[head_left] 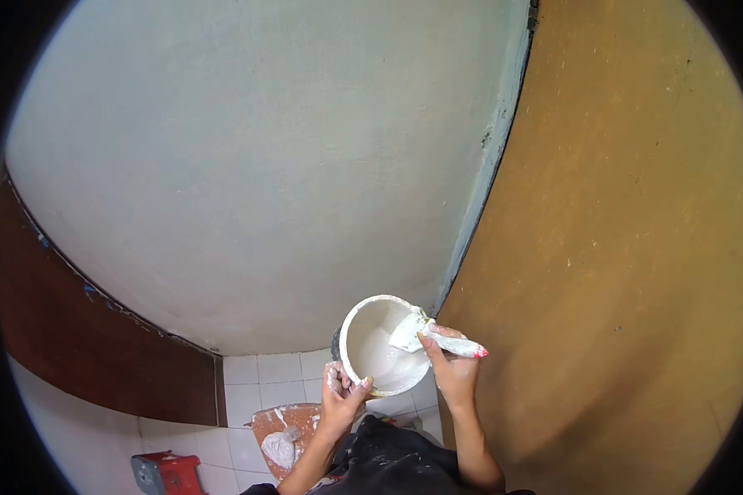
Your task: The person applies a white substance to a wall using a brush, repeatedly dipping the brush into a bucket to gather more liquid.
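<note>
My left hand (344,394) grips the lower left rim of a round white bucket (346,337), which is tilted so that its inside faces me. White paint (380,359) coats the bottom and walls of the bucket. In my right hand (454,370) is a paintbrush (454,344), held by its white-smeared, red-tipped handle. The brush head is covered in white and lies over the right side of the bucket's opening, close to the rim. White smears show on the fingers of both hands.
A pale grey wall (248,165) stands ahead, meeting a yellow-brown surface (619,206) on the right. Dark brown panelling (99,330) runs along the left. On the white tiled floor (276,369) are a spattered brown board (266,422), a white plastic bag (281,448) and a red-and-grey stool (173,474).
</note>
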`<state>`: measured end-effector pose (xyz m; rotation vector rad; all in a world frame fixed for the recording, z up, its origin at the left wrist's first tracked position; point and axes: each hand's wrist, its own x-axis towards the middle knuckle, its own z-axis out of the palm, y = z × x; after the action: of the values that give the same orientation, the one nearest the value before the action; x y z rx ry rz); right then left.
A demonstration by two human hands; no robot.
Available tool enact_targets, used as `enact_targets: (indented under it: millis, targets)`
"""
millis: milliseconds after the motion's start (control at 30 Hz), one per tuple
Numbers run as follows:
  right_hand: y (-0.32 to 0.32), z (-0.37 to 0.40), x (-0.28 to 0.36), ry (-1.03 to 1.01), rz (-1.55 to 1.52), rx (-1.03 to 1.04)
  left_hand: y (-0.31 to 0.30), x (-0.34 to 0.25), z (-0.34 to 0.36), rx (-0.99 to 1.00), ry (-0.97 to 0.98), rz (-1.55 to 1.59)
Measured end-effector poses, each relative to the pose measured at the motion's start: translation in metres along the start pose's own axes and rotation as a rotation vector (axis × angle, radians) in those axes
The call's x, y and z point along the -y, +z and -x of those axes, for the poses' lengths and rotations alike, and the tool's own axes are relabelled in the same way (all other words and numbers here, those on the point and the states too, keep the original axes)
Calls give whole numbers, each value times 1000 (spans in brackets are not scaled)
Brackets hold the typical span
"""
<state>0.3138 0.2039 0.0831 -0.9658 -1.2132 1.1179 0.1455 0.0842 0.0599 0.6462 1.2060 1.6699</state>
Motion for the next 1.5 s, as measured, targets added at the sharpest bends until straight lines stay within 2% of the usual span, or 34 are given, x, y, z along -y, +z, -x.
enact_targets:
  millis: [133, 233, 333, 533, 767, 933, 1133, 1167, 1233, 1367, 1400, 1500]
  targets:
    - [-5, -10, -19, -119, 162, 10, 11, -8, -3, -46, -23, -44]
    - [-12, -24, -34, -48, 276, 70, 18, 2, -19, -51, -39, -56]
    - [-7, -36, -42, -65, 354, 70, 18, 5, -37, -38, -66, -61]
    - [14, -61, -60, -276, 538, 16, -1, 26, -78, -20, -4, -117]
    - [30, -70, -64, -349, 644, -42, 6, 13, -105, -43, -187, -16]
    - [8, -90, -80, -389, 540, -222, 8, 15, -114, -96, -224, -44]
    - [0, -152, -90, 104, -263, -406, -11, 15, -107, -149, -143, -108]
    - [5, -164, -82, 175, -272, -414, -11, 9, -104, -165, -162, -117]
    - [14, -189, -73, 154, -307, -378, -9, -4, -95, -190, -213, -131]
    - [45, -248, -41, 18, -453, -361, -23, 0, -79, -232, -151, -102]
    - [51, -256, -37, -19, -491, -365, -14, -12, -74, -259, -189, -88]
    - [64, -271, -56, -89, -491, -393, -28, -3, -64, -290, -160, -110]
